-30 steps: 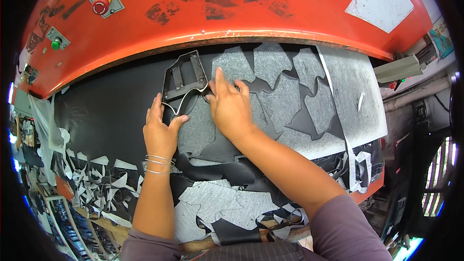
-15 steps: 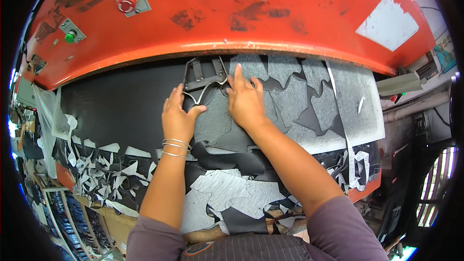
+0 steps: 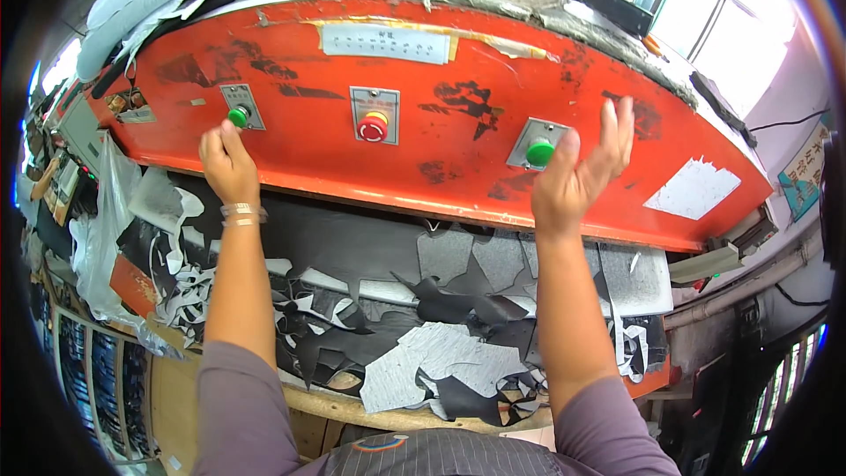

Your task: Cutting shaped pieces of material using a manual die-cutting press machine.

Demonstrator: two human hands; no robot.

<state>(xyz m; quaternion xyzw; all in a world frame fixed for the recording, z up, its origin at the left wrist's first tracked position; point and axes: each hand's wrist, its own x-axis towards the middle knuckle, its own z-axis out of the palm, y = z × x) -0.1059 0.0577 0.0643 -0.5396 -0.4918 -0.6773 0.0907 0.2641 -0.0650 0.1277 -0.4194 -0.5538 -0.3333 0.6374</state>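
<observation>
- Head view: the left hand [image 3: 231, 166] is at the left green button [image 3: 238, 117], fingers bent and bunched near its lower edge; I cannot tell how tightly they close or whether they press.
- The right hand [image 3: 577, 172] stands beside the right green button [image 3: 539, 153], fingers raised, thumb spread away from them, nothing gripped; contact is not clear.
- Both buttons sit on the front of the orange machine [image 3: 308, 159], well apart, with the red button [image 3: 373, 127] between them.
- To press well, I judge, each hand should meet its button squarely, both together, with a firm, even push.
- Better to hold fingers and wrists out of the gap above the black sheet [image 3: 335, 229] and gray pieces [image 3: 445, 256].
- A stray brush against the red button is best avoided.
</observation>
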